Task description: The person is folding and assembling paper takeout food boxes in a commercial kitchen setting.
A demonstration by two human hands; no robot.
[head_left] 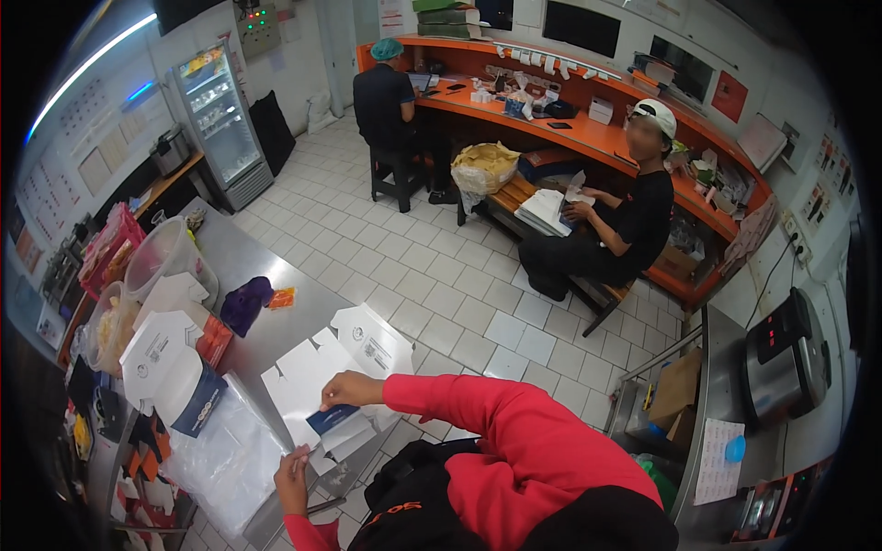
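Note:
A partly folded white cardboard food box (296,378) with a blue panel lies at the near edge of the steel table (266,335). One large flap spreads away to the far right. My right hand (354,390) reaches in from the right, its fingers closed on the box above the blue panel. Lower down, my left hand (292,479) pinches a near corner of the same box between thumb and fingers. Left of it stands another white and blue box (165,363), its lid raised, beside a stack of clear plastic bags (225,459).
Clear plastic tubs (170,262), a purple cloth (246,305) and an orange packet (282,298) are on the table. A seated person (643,202) handles paper by a bench; another (386,101) sits at the orange counter (588,138). A cooker (785,358) stands at right.

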